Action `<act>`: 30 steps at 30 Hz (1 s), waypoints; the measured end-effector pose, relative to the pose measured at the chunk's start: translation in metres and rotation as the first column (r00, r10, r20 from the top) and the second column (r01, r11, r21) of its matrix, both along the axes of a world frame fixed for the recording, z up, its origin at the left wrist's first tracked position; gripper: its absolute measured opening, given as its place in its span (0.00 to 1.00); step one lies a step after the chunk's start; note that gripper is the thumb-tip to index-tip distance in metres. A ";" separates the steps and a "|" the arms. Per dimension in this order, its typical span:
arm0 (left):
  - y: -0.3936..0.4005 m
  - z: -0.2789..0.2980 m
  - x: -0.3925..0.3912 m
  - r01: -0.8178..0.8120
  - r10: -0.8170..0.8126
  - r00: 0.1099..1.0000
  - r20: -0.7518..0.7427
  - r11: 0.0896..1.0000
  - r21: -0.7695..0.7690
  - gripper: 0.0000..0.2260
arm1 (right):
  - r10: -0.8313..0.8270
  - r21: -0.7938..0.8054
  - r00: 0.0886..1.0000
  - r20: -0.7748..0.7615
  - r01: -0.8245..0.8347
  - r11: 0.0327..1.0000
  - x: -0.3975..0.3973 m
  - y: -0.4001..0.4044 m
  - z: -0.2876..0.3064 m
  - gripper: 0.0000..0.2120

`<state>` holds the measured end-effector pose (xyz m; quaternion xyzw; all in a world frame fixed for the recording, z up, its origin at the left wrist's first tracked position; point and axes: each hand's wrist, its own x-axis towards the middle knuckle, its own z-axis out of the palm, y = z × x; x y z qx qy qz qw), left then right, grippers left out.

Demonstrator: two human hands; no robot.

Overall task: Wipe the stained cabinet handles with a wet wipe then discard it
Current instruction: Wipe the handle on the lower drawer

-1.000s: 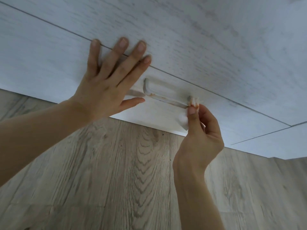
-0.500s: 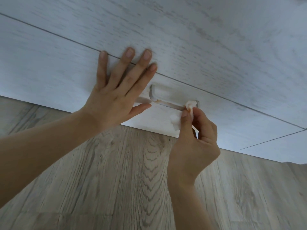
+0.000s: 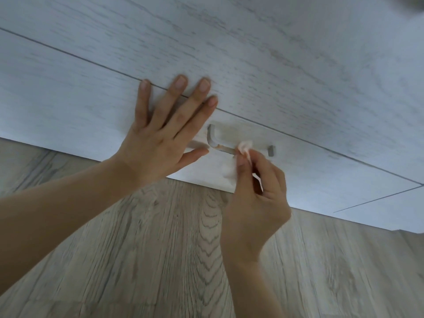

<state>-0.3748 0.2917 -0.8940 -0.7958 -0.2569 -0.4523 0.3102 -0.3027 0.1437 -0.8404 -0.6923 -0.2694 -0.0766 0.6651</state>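
A pale bar handle (image 3: 215, 143) is fixed to the lowest white wood-grain drawer front (image 3: 309, 166), with an orange-brown stain near its left bend. My right hand (image 3: 254, 193) pinches a white wet wipe (image 3: 244, 148) wrapped around the middle of the handle bar. The wipe's loose end hangs below my thumb. The handle's right post (image 3: 271, 150) shows bare beside the wipe. My left hand (image 3: 160, 143) lies flat with spread, straight fingers on the drawer front, just left of the handle and across the seam above it.
More white cabinet fronts (image 3: 229, 53) fill the upper view, split by thin dark seams. Grey-brown wood-plank floor (image 3: 149, 260) runs below the cabinet's bottom edge.
My right hand has slid the wipe leftwards along the handle, from its right end to the middle, uncovering the right post. My left hand keeps its place on the drawer front.
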 end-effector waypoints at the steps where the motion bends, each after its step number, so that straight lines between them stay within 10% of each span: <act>1: 0.000 0.000 0.000 0.002 -0.002 1.000 0.004 1.000 -0.001 0.37 | -0.010 0.005 1.000 -0.010 0.010 1.000 -0.001 0.000 0.000 0.05; 13: 0.001 0.003 -0.005 0.001 -0.001 0.999 -0.041 1.000 0.000 0.37 | 0.041 0.157 0.946 -0.321 0.011 0.988 0.010 -0.007 0.010 0.04; 30: 0.002 0.005 -0.010 -0.005 0.005 0.998 -0.062 1.000 0.010 0.36 | 0.039 0.047 0.970 -0.240 -0.028 0.998 0.003 -0.006 0.013 0.05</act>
